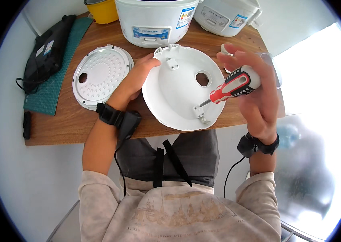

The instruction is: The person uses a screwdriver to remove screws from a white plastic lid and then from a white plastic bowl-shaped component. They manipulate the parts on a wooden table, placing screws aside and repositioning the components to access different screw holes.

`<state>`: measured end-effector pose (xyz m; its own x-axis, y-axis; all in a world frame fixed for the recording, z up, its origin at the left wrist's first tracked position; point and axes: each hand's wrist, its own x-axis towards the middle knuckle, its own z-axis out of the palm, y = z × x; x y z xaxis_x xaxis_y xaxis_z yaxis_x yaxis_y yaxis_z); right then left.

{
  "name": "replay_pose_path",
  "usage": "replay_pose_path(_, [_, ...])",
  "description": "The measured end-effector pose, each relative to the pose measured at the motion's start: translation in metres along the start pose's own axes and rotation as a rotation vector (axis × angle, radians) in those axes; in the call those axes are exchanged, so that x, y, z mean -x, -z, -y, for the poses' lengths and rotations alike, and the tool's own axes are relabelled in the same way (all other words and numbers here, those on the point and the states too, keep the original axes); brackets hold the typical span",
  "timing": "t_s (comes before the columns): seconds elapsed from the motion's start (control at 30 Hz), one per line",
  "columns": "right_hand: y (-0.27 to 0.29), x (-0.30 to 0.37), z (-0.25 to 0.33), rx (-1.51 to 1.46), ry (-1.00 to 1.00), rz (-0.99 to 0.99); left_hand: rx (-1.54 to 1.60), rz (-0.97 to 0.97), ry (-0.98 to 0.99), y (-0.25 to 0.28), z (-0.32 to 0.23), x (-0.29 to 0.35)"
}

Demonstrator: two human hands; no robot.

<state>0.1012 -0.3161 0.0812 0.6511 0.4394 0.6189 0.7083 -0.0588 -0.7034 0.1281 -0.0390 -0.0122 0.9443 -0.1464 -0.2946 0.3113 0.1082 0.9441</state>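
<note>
A white rice cooker lid shell [172,94] lies with its hollow inside facing up near the table's front edge. My left hand [140,74] grips its upper left rim, the thumb over the edge by the hinge lugs. In my right hand [265,97] is a screwdriver [233,85] with a red, white and black star-patterned handle. Its handle end rests against the palm, with some fingers stretched past it. The tilted shaft meets a small white bracket [198,112] at the shell's lower right. To the left lies a round dimpled inner cover [105,74] with one hole.
White rice cooker bodies [146,26] stand at the back of the wooden table [65,129], beside a yellow pot [104,13]. A black bag-like item [47,52] rests on a green cutting mat [43,101] at left. Small white parts [226,50] lie behind my right hand.
</note>
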Motion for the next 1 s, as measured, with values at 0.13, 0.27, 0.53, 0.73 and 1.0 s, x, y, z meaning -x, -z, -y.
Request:
replay_pose_path(0.13, [0.004,0.007,0.002,0.139,-0.046,0.026,-0.019,-0.031,0.011,0.001,0.001,0.0])
replay_pose_path(0.27, [0.001,0.011,-0.003,0.2,0.009,-0.045,-0.031,-0.017,0.019,0.001,-0.002,0.001])
replay_pose_path(0.53, [0.014,0.007,0.011,0.346,0.117,0.051,-0.041,-0.072,0.021,-0.002,-0.005,0.005])
replay_pose_path(0.73, [0.0,0.006,0.015,0.071,0.029,-0.106,-0.056,-0.026,0.025,-0.004,-0.007,0.005])
replay_pose_path(1.0, [0.006,0.0,0.02,0.212,0.042,-0.072,-0.045,-0.041,0.012,-0.002,-0.004,0.004])
